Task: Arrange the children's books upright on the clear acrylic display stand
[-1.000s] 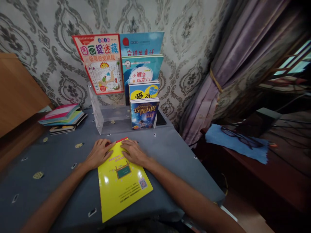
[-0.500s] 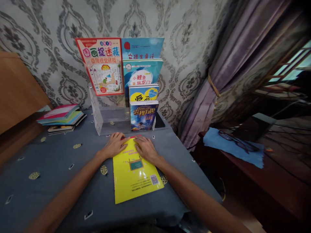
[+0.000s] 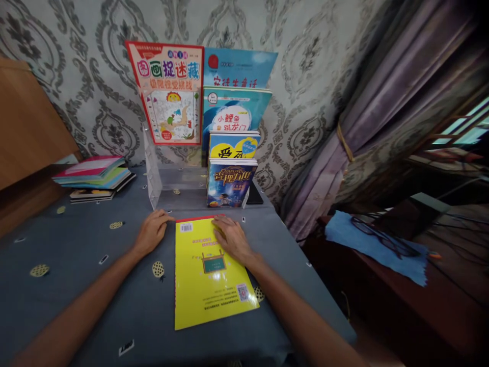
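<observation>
A thin yellow book (image 3: 206, 300) lies flat on the grey patterned tablecloth, its barcode side up and a red strip along its far edge. My right hand (image 3: 233, 238) rests on the book's upper right part, fingers stretched out flat. Just left of the book, my left hand (image 3: 153, 232) is on the cloth with its fingers extended toward the book's top left corner; nothing shows in it. Beyond the hands stands a clear acrylic book rack (image 3: 153, 176). It holds a red-bordered picture book (image 3: 173, 94) on the left and several books in tiers on the right, a dark blue book (image 3: 231, 186) foremost.
At the left a stack of books (image 3: 91, 173) sits near a wooden panel (image 3: 30, 127). A black flat object (image 3: 255, 196) lies behind the rack's right end. On the right, glasses (image 3: 382, 235) lie on a blue cloth (image 3: 344, 229) on a dark red table. A purple curtain (image 3: 328, 168) hangs behind.
My left hand has moved off the yellow book to the left, uncovering its barcode. My right hand stays on the book. The view has shifted slightly closer.
</observation>
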`<action>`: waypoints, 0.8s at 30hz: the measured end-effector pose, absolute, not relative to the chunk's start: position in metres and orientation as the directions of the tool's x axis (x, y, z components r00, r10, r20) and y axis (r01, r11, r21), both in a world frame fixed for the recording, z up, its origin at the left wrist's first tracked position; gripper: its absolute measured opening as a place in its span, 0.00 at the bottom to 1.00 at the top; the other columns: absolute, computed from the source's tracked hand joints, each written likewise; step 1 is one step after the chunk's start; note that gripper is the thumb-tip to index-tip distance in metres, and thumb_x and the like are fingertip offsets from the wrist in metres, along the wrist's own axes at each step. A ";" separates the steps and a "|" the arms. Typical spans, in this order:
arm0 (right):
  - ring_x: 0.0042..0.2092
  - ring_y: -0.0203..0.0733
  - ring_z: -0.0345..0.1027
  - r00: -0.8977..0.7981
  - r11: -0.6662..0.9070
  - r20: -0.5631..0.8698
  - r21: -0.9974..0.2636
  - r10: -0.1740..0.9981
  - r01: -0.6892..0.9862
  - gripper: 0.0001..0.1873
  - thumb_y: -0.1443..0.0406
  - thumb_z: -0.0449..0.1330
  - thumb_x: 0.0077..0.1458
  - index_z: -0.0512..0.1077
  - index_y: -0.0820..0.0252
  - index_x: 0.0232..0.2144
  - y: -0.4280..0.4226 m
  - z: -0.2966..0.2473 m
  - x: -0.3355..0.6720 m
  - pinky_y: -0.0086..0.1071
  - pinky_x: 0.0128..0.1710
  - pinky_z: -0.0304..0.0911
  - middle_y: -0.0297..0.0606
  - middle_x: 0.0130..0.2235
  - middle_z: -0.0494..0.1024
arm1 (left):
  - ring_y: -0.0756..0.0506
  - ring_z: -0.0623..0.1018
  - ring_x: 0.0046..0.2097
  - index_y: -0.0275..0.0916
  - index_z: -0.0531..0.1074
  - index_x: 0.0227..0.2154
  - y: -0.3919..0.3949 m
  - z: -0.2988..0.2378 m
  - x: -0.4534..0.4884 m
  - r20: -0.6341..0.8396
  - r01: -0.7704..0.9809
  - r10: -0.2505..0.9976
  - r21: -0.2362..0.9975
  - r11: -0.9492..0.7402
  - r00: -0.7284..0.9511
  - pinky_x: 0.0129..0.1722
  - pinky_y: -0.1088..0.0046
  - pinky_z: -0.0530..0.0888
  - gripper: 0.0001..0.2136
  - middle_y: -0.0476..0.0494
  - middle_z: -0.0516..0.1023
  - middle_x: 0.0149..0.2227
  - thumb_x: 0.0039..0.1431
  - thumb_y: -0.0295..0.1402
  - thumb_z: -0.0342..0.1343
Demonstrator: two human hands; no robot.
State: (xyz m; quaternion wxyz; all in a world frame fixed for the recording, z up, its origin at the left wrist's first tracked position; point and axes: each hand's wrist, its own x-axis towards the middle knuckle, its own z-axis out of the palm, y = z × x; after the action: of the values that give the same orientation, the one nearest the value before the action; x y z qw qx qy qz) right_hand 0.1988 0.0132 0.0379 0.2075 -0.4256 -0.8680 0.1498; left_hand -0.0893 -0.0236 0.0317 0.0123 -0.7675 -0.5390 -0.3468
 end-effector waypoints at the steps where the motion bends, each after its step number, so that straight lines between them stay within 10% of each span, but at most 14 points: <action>1: 0.63 0.48 0.61 -0.555 0.596 0.233 -0.437 0.799 0.674 0.19 0.69 0.53 0.62 0.72 0.58 0.54 0.014 0.037 0.199 0.44 0.58 0.57 0.46 0.61 0.72 | 0.44 0.74 0.40 0.41 0.79 0.39 -0.027 0.032 -0.090 0.541 0.840 0.818 0.340 -0.423 0.193 0.43 0.66 0.72 0.18 0.44 0.74 0.35 0.61 0.23 0.43; 24: 0.62 0.48 0.61 -0.575 0.616 0.234 -0.399 0.784 0.679 0.18 0.70 0.53 0.63 0.72 0.61 0.54 0.012 0.040 0.196 0.45 0.59 0.56 0.47 0.60 0.72 | 0.40 0.68 0.46 0.46 0.75 0.53 -0.018 0.031 -0.070 0.378 0.893 0.851 0.117 -0.435 0.365 0.45 0.61 0.68 0.19 0.40 0.71 0.44 0.66 0.27 0.46</action>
State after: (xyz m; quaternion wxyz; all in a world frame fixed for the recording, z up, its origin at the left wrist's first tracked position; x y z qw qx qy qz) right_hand 0.1958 0.0116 0.0398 0.1969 -0.4171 -0.8771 0.1339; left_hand -0.0699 -0.0179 0.0307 0.0537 -0.8243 -0.5289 -0.1946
